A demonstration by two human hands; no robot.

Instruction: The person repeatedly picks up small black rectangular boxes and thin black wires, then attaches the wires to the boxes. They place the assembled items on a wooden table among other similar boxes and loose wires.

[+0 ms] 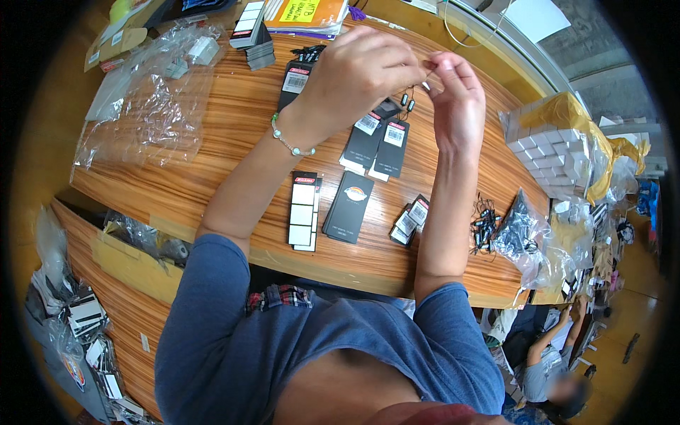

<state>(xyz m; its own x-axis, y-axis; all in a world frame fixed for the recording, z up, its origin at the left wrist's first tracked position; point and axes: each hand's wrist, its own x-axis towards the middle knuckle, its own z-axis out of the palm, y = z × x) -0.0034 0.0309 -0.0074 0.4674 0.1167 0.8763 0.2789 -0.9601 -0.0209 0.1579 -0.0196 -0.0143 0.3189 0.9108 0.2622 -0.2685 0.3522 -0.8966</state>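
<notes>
A: Room?
B: Wood-grain surface (241,152), striped, cluttered edges. Clear plastic bag (152,117) far left, block of white boxes (556,152) right. Another person (542,375) beyond, lower right.
A: Arms?
B: Both reaching forward over the surface, hands raised, meeting at the fingertips. Left forearm angles up and rightward; right runs nearly straight up.
A: Left hand (372,64)?
B: Back to camera, fingers curled, tips hidden. Can't tell if it grips.
A: Right hand (457,88)?
B: Palm side showing, wrist bent, thumb and index pinched together on a thin strand (426,84). Detail too small.
A: Tags?
B: Two large black tags (390,149) side by side, just below the hands. Nearer the body: white label strips (302,212), black card stack (348,207), small tags (409,221), left to right. Black cords (484,225) heaped right of the right forearm.
</notes>
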